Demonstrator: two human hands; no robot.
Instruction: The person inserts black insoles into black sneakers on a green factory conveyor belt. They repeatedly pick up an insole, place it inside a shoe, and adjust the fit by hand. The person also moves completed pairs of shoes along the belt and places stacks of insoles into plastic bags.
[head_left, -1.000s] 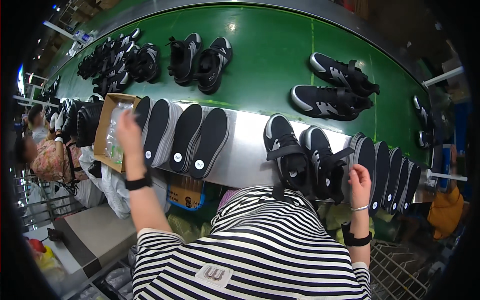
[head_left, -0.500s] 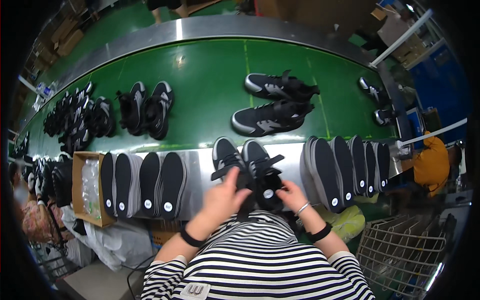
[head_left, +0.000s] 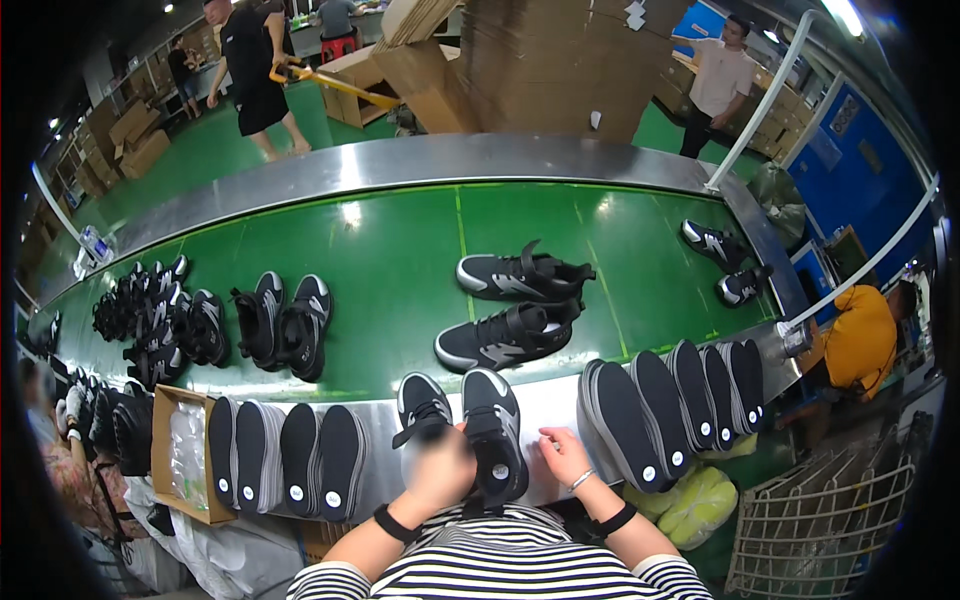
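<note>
In front of me a pair of black shoes with silver toes lies on the metal ledge, toes pointing away. My left hand (head_left: 445, 468), smeared, is at the opening of the left shoe (head_left: 422, 395) and beside the right shoe (head_left: 490, 400); its fingers cannot be made out. An insole with a white round sticker (head_left: 500, 471) shows inside the right shoe. Just right of that shoe, apart from it, my right hand (head_left: 566, 457) hovers with loosely bent fingers and nothing in them.
Black insoles stand in stacks left (head_left: 345, 460) and right (head_left: 625, 425) of the shoes. An open cardboard box (head_left: 215, 500) with clear plastic pieces is further left. More shoes (head_left: 510, 335) rest on the green belt (head_left: 390, 250). A wire basket (head_left: 820, 530) stands at lower right.
My right hand has come away from the right shoe and is now empty beside it. That shoe's strap no longer sticks out to the right. The view has tilted up, showing people and boxes behind.
</note>
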